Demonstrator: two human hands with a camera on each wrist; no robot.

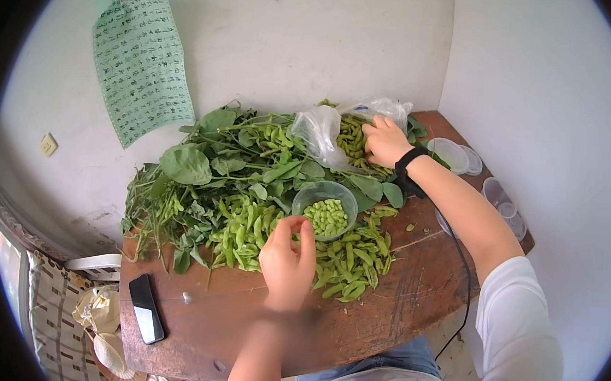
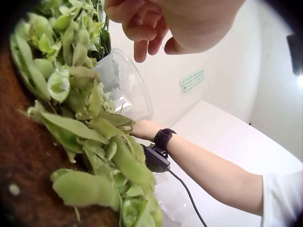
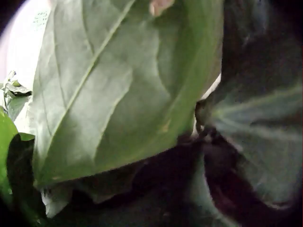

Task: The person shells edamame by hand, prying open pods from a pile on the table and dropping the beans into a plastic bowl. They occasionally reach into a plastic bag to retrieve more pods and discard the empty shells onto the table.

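Observation:
In the head view the right hand point(image 1: 387, 142) reaches into a pile of pods point(image 1: 352, 136) in a clear plastic bag point(image 1: 318, 136); its fingertips are partly hidden among them. The left hand point(image 1: 287, 263) is raised just in front of a clear bowl point(image 1: 352, 206) of shelled green beans point(image 1: 326, 217), fingers bent, nothing visible in them. The left wrist view shows that hand point(image 2: 161, 26) with loosely curled fingers above the bowl point(image 2: 137, 90) and the pods point(image 2: 125, 161). A large leaf point(image 3: 109, 85) fills much of the right wrist view, hiding the right hand.
Leafy stems point(image 1: 187, 164) cover the table's back left, with pods point(image 1: 352, 254) around the bowl. Clear lids point(image 1: 449, 155) and plastic containers point(image 1: 493, 192) stand at the right edge. A phone point(image 1: 147, 308) lies at the front left of the wooden table point(image 1: 382, 316).

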